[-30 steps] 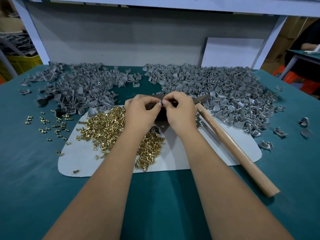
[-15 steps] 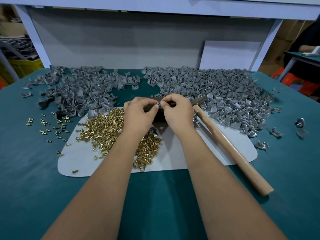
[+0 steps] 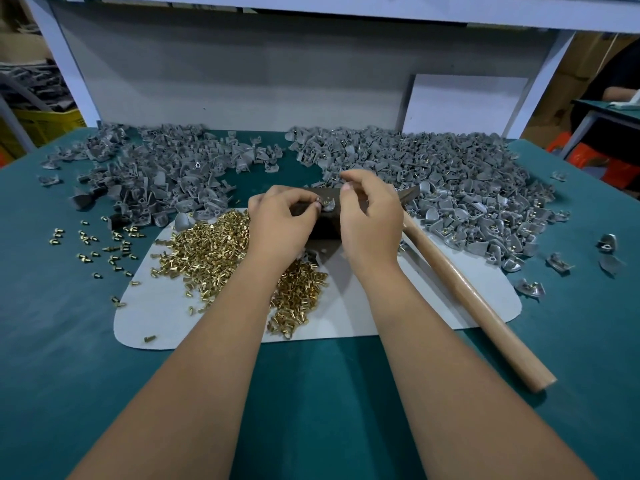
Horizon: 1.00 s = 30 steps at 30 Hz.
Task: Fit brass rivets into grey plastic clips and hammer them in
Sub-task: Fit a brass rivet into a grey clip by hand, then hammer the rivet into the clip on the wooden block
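Now the right hand (image 3: 372, 216) has lifted open off the rivet-fitted clip (image 3: 327, 204), left hand (image 3: 282, 220) still pinching it on the dark block (image 3: 325, 225), ready for hammering.

Both hands at the dark block (image 3: 323, 216), forearms extended.
Left hand (image 3: 280, 225) pinches at its top; right hand (image 3: 372, 216) raised, fingers curled.

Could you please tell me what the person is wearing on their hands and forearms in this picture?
Nothing that the head view shows. The left hand and the right hand are bare, with no gloves, and no rings or watch are visible. Both forearms are uncovered right down to the bottom edge of the picture, so no sleeve, cuff or wristband comes into view. The fingernails look short and unpainted.
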### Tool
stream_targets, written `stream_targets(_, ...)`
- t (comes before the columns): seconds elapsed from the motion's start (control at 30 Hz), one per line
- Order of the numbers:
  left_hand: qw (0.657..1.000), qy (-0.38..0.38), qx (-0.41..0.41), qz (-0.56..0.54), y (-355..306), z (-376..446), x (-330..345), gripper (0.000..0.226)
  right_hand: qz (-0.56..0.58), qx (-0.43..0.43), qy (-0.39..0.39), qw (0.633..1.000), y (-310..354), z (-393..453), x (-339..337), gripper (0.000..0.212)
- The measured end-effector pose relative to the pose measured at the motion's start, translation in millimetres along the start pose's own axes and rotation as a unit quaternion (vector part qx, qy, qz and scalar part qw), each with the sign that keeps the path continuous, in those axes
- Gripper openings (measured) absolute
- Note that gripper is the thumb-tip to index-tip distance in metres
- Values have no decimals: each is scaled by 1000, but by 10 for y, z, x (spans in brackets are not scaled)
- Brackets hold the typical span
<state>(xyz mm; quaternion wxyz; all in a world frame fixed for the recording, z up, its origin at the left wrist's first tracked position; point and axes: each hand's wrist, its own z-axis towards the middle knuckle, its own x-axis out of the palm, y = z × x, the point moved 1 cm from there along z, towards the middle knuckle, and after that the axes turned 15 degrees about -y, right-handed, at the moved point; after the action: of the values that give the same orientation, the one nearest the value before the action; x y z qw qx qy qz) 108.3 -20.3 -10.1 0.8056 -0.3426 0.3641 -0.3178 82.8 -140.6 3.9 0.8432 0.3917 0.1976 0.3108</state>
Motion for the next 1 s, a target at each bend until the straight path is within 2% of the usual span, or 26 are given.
stream_targets(0.13,1000,0,7,0,-23,-2,-6,10,-47,-79,-15,996,58,-49,-54,28)
stream_targets(0.3,1000,6,1,2,-20,-23,-22,8,-146,-108,-16,983,40,-91,-256,29)
stream_targets(0.43,1000,14,-5,2,-17,-41,-29,6,-319,-141,-31,937,-53,-27,-566,27)
stream_targets(0.5,1000,16,-6,1,-21,-50,-30,8,-412,-126,-27,902,-128,35,-740,28)
stream_targets(0.57,1000,16,-4,3,-27,-56,-32,9,-478,-86,14,874,-185,80,-857,36)
stream_targets(0.67,1000,19,-1,3,-33,-68,-51,9,-505,-48,64,859,-205,71,-880,37)
stream_targets(0.83,1000,20,7,-4,-39,-114,-84,7,-515,-31,111,849,-177,63,-784,24)
stream_targets(1.0,1000,4,20,-1,-31,-117,-84,8,-523,-79,68,846,-30,92,-705,23)
